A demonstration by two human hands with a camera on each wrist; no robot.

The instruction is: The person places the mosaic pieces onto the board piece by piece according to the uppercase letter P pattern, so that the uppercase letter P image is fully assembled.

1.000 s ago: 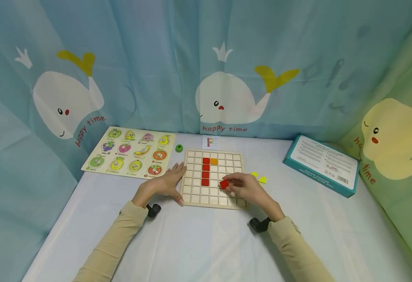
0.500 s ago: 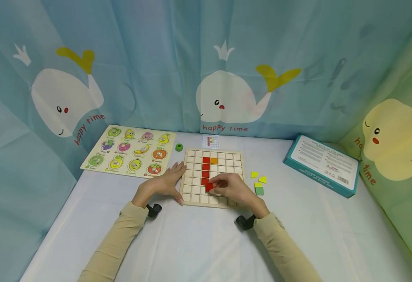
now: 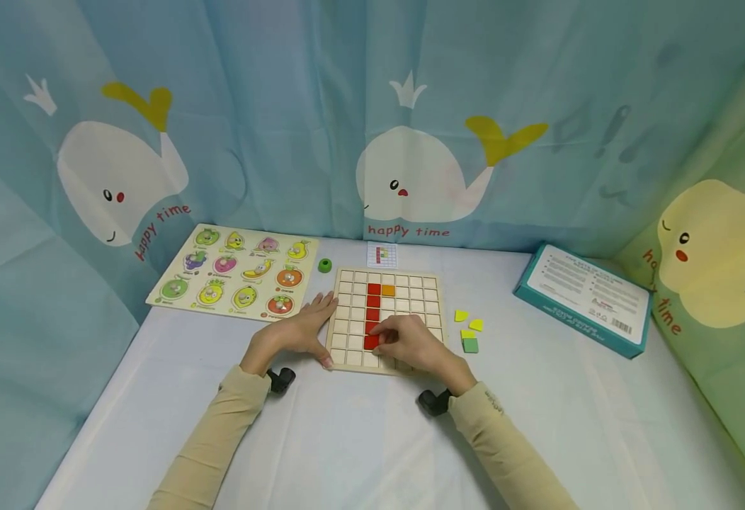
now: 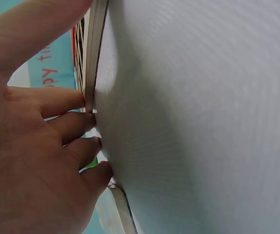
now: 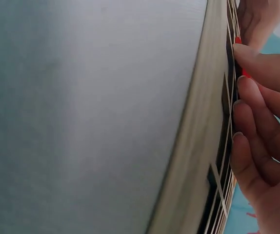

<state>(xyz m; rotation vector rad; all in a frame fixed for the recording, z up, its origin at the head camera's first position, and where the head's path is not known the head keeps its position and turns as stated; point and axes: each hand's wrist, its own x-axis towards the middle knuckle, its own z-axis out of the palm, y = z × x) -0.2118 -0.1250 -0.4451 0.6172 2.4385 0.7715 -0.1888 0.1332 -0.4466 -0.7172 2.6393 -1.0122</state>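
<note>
A wooden grid board (image 3: pixel 345 365) lies on the table in the head view. Several red square tiles (image 3: pixel 373 302) form a column in its cells, and an orange tile (image 3: pixel 388 290) sits beside the top one. My right hand (image 3: pixel 413 346) is over the board, thumb and index finger pinching a red square tile (image 3: pixel 371 343) at the lower end of that column. In the right wrist view a bit of red shows between these fingertips (image 5: pixel 244 82). My left hand (image 3: pixel 299 331) rests along the board's left edge, fingers spread and fairly straight, thumb at the near corner.
Right of the board lie several yellow pieces (image 3: pixel 461 316) and a green square tile (image 3: pixel 470 346). Behind it are a pattern card (image 3: pixel 382 256) and a small green ring-like piece (image 3: pixel 325 265). A fruit puzzle board (image 3: pixel 232 273) stands left, a teal box (image 3: pixel 583 299) right.
My right hand has moved left across the board with the red tile and brought it down into the cell below the red column. The left hand has stayed at the board's edge.
</note>
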